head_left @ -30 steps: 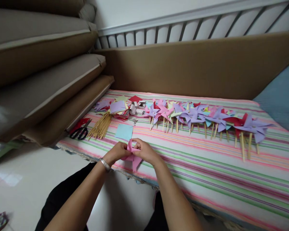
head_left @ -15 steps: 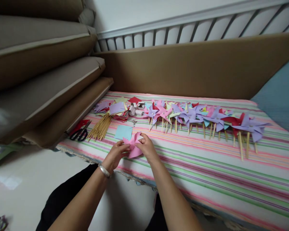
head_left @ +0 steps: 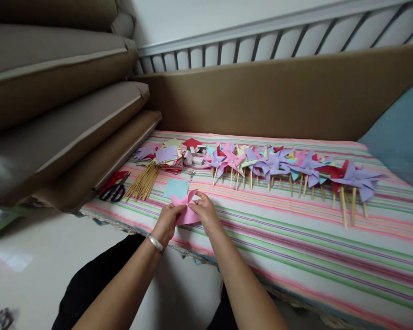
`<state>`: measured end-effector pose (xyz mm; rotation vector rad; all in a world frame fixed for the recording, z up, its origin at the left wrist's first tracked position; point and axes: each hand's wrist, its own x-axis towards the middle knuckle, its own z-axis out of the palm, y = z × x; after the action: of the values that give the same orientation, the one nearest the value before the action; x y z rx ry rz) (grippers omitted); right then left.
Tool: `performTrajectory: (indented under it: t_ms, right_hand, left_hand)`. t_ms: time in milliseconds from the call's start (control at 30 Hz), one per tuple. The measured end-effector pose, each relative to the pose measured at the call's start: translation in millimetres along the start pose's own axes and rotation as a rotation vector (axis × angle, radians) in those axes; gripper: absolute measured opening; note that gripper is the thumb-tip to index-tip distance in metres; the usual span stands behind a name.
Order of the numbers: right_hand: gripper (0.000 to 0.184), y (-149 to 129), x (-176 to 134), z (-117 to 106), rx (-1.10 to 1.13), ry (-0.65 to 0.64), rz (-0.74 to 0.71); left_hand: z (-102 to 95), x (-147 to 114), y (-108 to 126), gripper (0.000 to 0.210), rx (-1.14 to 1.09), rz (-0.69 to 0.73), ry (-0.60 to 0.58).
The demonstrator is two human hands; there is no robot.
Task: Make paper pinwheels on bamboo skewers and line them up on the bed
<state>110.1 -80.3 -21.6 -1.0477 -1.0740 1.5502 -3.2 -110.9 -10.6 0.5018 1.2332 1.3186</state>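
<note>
A pink paper pinwheel [head_left: 186, 217], partly folded and without a stick, is held between both hands near the front of the striped cloth. My left hand [head_left: 167, 223], with a silver bangle at its wrist, pinches the paper's left side. On the right side, my right hand [head_left: 204, 211] grips the paper with thumb and fingers. Just behind the hands lies a light blue paper square [head_left: 176, 188]. A bundle of thin wooden sticks [head_left: 143, 181] rests farther left, beside black-handled scissors [head_left: 113, 192]. Small metal pins [head_left: 192, 173] lie in a little heap behind the blue square.
Rows of pinwheels on sticks [head_left: 275, 164] stretch along the striped cloth [head_left: 296, 229] to the right. Stacked coloured paper [head_left: 167, 154] and small white boxes [head_left: 194, 156] sit at the back left. Large cushions [head_left: 89, 133] are piled at the left, and a brown board [head_left: 261, 96] stands behind.
Both hands have closed in on the pink paper's centre, and its blades are drawn inward. The left hand has shifted slightly right. Everything else lies as before.
</note>
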Motion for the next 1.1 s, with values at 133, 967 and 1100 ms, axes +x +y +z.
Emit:
performTrajectory:
  t_ms: [133,967,1100]
  right_hand:
    - [0.046,-4,-2,-4,-0.053,-0.002,-0.046]
    - [0.015,0,-14,1,-0.787,-0.040,-0.753]
    - [0.013,1,-13,2,-0.710,-0.022,-0.651]
  left_hand:
    - [-7.2,5,10,0.017,0.000,0.005,0.047]
    - [-31.8,11,41,0.023,0.122,-0.018,0.106]
    - [-25.3,7,37,0.023,0.195,-0.008,0.054]
